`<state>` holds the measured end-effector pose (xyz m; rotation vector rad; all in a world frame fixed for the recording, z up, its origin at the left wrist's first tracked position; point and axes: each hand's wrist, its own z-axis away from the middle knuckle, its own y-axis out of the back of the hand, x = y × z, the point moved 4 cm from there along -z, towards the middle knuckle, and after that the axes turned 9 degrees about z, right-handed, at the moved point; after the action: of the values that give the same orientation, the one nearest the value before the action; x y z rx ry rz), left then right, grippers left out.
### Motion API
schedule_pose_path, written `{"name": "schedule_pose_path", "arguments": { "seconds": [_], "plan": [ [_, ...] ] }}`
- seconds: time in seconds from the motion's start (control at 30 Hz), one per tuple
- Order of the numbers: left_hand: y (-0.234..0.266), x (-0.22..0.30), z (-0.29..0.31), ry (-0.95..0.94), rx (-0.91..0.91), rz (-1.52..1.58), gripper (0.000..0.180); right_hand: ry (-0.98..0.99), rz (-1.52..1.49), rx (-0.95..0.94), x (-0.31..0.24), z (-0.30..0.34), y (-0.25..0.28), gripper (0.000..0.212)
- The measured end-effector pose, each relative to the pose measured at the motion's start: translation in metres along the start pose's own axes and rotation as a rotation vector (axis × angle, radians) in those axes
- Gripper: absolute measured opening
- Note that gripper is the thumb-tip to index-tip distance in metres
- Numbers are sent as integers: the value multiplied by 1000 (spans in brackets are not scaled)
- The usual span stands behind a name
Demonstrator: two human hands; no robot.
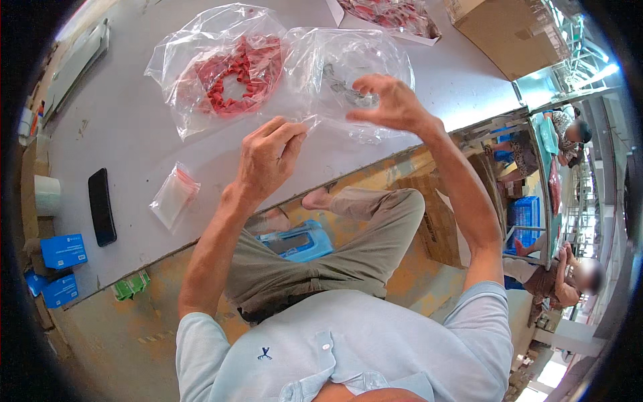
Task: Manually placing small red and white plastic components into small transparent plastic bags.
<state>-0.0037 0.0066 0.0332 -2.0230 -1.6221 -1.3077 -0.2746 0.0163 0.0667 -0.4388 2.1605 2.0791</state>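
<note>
My left hand (271, 155) is closed, its thumb and fingertips pinching a piece of clear plastic film (312, 123) that looks like a small bag. My right hand (394, 106) is held over the near right side of a large clear plastic bag (301, 57), thumb and fingers apart and nothing visible between them. Small grey parts (333, 75) show inside that bag. Left of it, another clear bag (171, 60) lies spread open, holding many small red tubular pieces (231, 74) in a ring. A stack of small clear zip bags (173, 201) with red edges lies nearer me.
A black phone (102, 208) lies at the left, near a white roll (47, 195) and blue boxes (63, 251). Farther back are an open carton of red packets (395, 15) and a cardboard box (512, 40). Two people sit at the right. A blue stool (298, 242) stands below the table edge.
</note>
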Motion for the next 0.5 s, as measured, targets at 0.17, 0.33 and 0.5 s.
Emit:
{"name": "schedule_pose_path", "arguments": {
  "seconds": [0.17,0.33,0.5],
  "plan": [
    [-5,-4,-2,-13,1,27,11,110,300,87,-11,26,-17,19],
    [-5,-5,-2,6,-11,30,11,18,160,107,20,8,-14,17],
    [-4,-7,-2,18,-9,31,11,-49,43,289,11,-16,60,17]
  ]
}}
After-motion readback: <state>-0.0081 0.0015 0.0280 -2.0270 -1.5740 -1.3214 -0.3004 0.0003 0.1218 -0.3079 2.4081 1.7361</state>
